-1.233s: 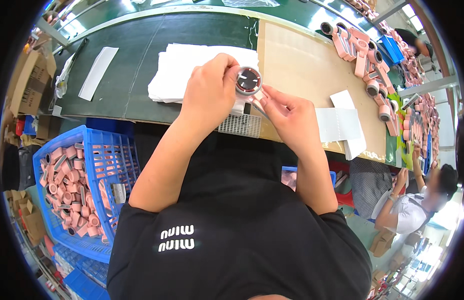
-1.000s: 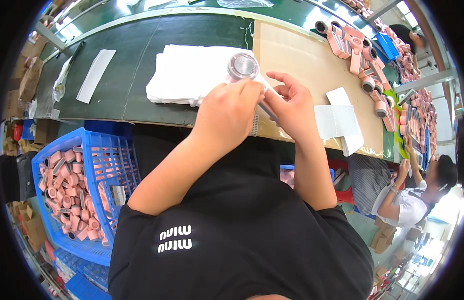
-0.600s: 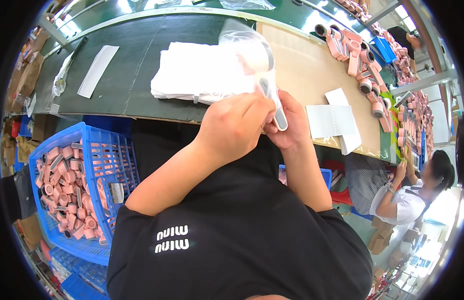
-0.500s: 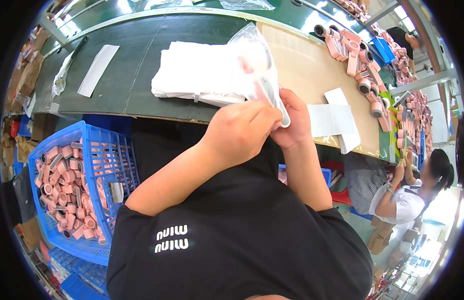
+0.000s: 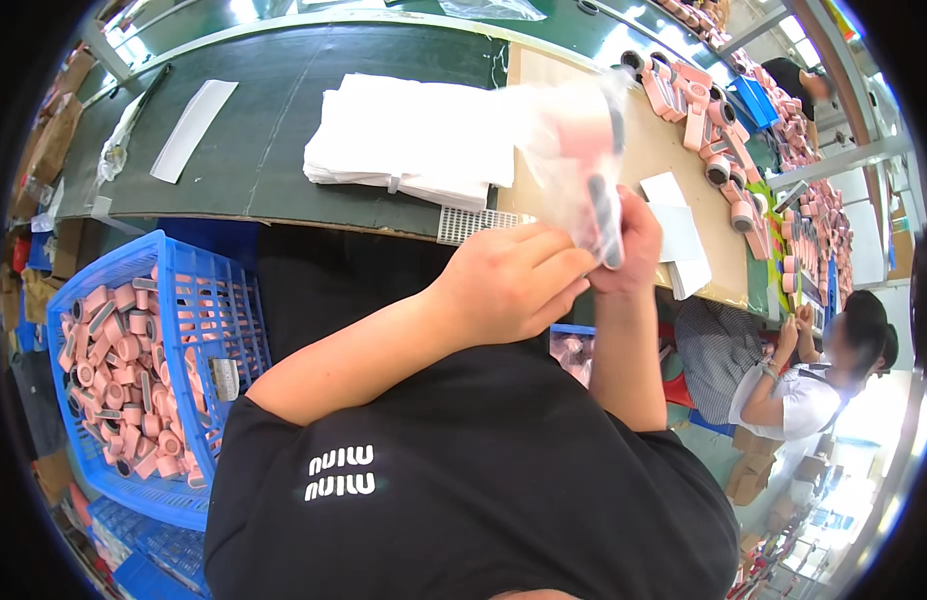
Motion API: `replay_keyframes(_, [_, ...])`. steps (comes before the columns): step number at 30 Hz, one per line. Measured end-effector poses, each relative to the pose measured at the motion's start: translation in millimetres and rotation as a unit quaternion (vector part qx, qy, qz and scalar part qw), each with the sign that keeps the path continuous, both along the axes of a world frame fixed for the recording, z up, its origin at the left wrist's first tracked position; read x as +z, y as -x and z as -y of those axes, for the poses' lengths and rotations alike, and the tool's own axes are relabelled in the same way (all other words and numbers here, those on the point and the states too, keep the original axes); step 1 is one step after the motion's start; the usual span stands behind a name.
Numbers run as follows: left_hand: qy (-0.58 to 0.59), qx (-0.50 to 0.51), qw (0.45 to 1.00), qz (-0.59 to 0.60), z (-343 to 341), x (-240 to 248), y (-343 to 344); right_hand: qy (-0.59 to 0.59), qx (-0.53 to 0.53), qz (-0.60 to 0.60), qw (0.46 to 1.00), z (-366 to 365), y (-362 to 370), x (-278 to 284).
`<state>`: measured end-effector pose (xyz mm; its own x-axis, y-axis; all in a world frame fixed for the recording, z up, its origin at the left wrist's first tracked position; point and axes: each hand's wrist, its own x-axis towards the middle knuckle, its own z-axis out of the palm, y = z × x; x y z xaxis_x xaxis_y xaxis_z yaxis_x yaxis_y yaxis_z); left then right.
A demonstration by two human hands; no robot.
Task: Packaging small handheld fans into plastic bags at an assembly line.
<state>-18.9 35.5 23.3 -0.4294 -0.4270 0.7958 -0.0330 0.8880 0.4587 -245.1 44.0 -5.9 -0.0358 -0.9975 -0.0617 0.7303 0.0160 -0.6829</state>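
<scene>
A see-through plastic bag (image 5: 550, 150) stands tilted above the table edge, with a pink-and-grey handheld device (image 5: 589, 130) inside. It has a rounded pink head and a grey handle pointing down toward me. My right hand (image 5: 632, 245) is closed around the lower handle end, through the bag. My left hand (image 5: 514, 280) has its fingers bent in a pinch at the bag's lower edge, beside the handle tip; its fingertips are partly hidden. A stack of white bags or sheets (image 5: 414, 135) lies on the green table just left of the bagged device.
A blue crate (image 5: 199, 345) full of similar pink devices (image 5: 124, 385) stands at my left. More pink devices (image 5: 719, 120) lie on the table at the right, near folded white papers (image 5: 674, 235). A white strip (image 5: 194, 130) lies at the left. A person (image 5: 799, 385) sits at the right.
Both hands and the bagged device have moved right, off the white stack. The device now shows more plainly through the bag, and a perforated strip has come into view by the stack.
</scene>
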Motion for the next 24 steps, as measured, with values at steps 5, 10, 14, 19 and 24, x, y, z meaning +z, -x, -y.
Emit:
replay_keyframes(5, [0.024,0.085,0.995,-0.049,26,-2,-14,-0.057,-0.039,-0.358,0.931,-73,96,15])
replay_keyframes(10, [-0.07,0.222,0.972,0.02,78,1,-16,-0.325,0.148,-0.678,0.642,-168,186,-48])
replay_keyframes(14, [-0.063,0.265,0.949,0.157,100,-1,0,-0.445,0.245,-0.662,0.55,-278,233,-154])
replay_keyframes(19, [-0.062,0.32,0.909,0.259,97,-1,2,-0.488,0.307,-0.568,0.587,-351,221,-222])
replay_keyframes(24, [-0.094,0.287,0.908,0.289,96,-4,1,-0.62,0.308,-0.519,0.502,-274,238,-139])
